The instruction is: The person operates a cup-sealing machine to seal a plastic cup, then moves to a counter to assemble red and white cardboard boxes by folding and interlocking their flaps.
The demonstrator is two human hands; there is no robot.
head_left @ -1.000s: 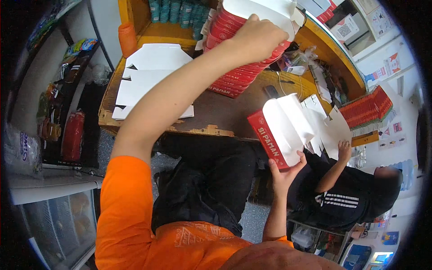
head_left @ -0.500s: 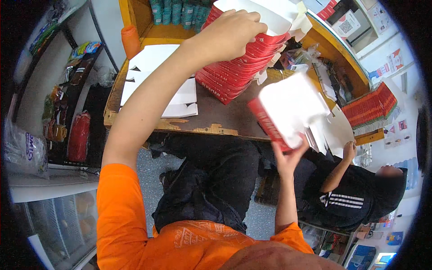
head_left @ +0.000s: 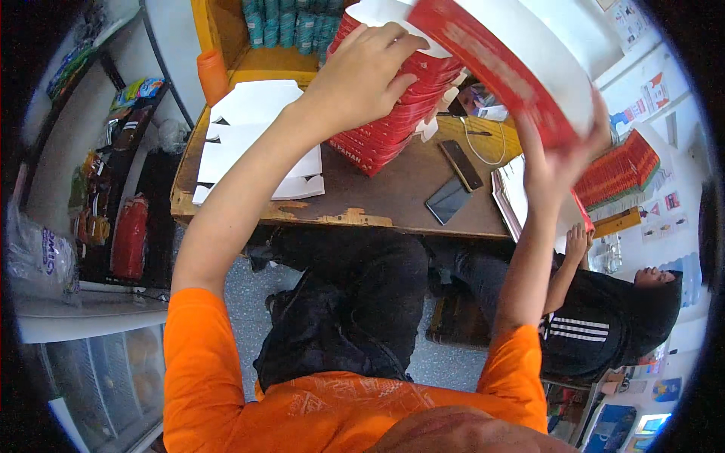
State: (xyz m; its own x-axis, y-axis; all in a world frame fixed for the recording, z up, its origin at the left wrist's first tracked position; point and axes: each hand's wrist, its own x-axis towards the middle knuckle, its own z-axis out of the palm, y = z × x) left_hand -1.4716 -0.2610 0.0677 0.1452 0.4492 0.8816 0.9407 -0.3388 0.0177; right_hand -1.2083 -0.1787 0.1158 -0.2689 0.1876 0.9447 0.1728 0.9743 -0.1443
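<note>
A tall stack of nested red paper food boxes (head_left: 377, 140) with white insides stands on the wooden table. My left hand (head_left: 370, 72) is at the upper part of the stack, fingers apart and bent along its near side, with no separate box in its grasp. To the right, my right hand (head_left: 555, 162) is raised and grips another paper food box (head_left: 513, 72), red outside and white inside. That box is tilted and blurred, its far end overlapping the stack's top in the picture. Left of the stack lie flat white carton blanks (head_left: 253, 132).
Two phones (head_left: 448, 200) lie right of the stack, near a white cable (head_left: 498, 143). An orange cup (head_left: 214, 75) and teal wrapped cylinders (head_left: 283, 26) are at the back. A co-worker in black (head_left: 596, 325) sits at the right, near a pile of red cartons (head_left: 619, 177).
My right hand has lifted its box up and to the right, tilting it, which uncovers the phones. My left hand's fingers have loosened and slid slightly left and down on the stack.
</note>
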